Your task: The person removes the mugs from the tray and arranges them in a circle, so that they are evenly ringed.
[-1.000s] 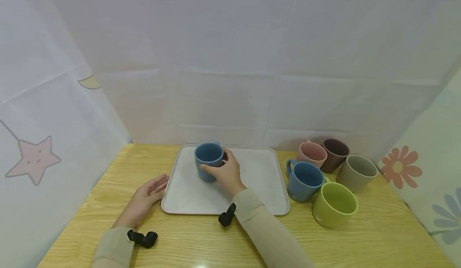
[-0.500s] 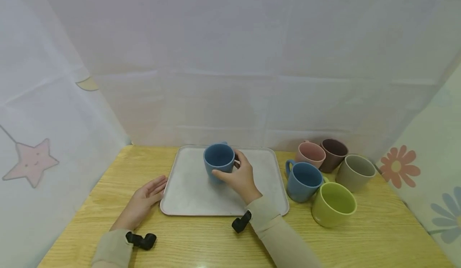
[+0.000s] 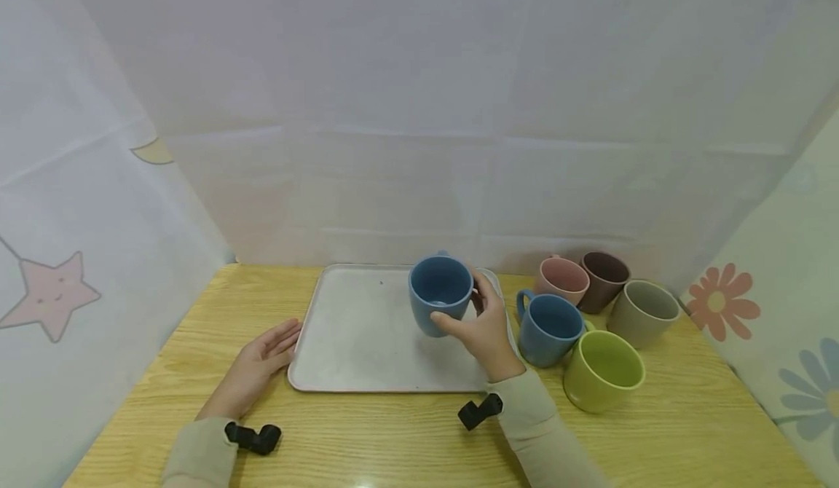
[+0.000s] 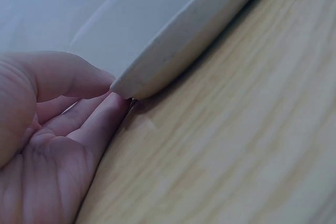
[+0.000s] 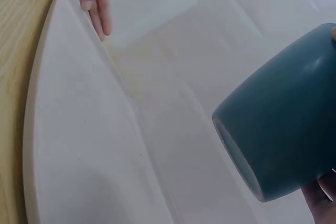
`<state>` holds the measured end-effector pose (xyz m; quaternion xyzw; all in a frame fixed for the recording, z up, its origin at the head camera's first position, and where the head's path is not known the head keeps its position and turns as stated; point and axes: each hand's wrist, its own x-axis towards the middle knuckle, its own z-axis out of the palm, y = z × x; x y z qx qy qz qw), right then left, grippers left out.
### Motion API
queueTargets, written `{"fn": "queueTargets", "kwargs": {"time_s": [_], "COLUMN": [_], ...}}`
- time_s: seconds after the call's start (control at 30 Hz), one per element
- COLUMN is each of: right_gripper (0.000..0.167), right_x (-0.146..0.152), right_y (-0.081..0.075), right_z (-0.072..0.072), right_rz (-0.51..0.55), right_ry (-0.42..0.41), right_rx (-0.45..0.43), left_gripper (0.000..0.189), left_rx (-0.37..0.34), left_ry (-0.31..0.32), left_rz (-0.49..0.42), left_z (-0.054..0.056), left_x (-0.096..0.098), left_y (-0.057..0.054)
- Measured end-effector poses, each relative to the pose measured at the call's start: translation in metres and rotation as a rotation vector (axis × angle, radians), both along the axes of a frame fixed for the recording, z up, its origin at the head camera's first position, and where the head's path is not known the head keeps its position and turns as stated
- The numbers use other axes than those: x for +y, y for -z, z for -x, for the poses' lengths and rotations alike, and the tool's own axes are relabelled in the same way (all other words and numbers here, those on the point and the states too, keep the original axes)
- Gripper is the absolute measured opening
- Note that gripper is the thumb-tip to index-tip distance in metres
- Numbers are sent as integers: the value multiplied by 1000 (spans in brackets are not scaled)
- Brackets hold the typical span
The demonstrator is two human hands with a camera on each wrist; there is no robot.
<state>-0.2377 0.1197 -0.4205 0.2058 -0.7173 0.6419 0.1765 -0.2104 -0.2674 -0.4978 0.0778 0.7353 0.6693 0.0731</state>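
Observation:
My right hand point(image 3: 488, 331) grips a blue mug point(image 3: 424, 306) by its side, the thumb in front and fingers behind. The mug is held upright over the right part of a white rectangular tray point(image 3: 350, 342); its handle points to the back. From the right wrist view, the bottom of the mug point(image 5: 278, 124) is seen raised off the tray. My left hand point(image 3: 252, 371) rests on the table at the tray's left edge with its fingers straight. In the left wrist view, the thumb and fingertips of that hand point(image 4: 58, 124) touch the tray's corner point(image 4: 142, 80).
Right of the tray stand another blue mug point(image 3: 547, 335), a pink mug point(image 3: 553, 288), a dark brown mug point(image 3: 593, 295), a grey mug point(image 3: 636, 320) and a yellow-green mug point(image 3: 593, 382). White cloth point(image 3: 393, 109) hangs behind the wooden table point(image 3: 367, 437).
My right hand has carried the blue mug from the tray's left half up and to the right, toward the other mugs. The left hand stays at the tray's edge.

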Motion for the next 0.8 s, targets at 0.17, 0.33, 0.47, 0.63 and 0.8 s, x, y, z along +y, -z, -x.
{"fn": "queueTargets", "kwargs": {"time_s": [0.17,0.33,0.47,0.63,0.8], "right_gripper": [76,74,76,78,76], "right_x": [17,37,55,78,104], "right_y": [-7,-19,-32,-46,-57], "right_z": [-5,-12,-18,-25,-30], "right_rz": [57,64,23,13,117], "right_ry": [-29,-17,-2,-16,-85], "right_rx": [47,111,157,205,254], "left_gripper": [64,64,64,63,63], "left_rx": [11,19,18,16,22], "left_ry": [-4,0,3,-14,-20], "left_rz": [5,-1,0,11,11], "left_z": [-1,0,1,-1,-2], "left_x": [-2,-1,0,-1,-4], "left_y": [0,0,0,0,1]}}
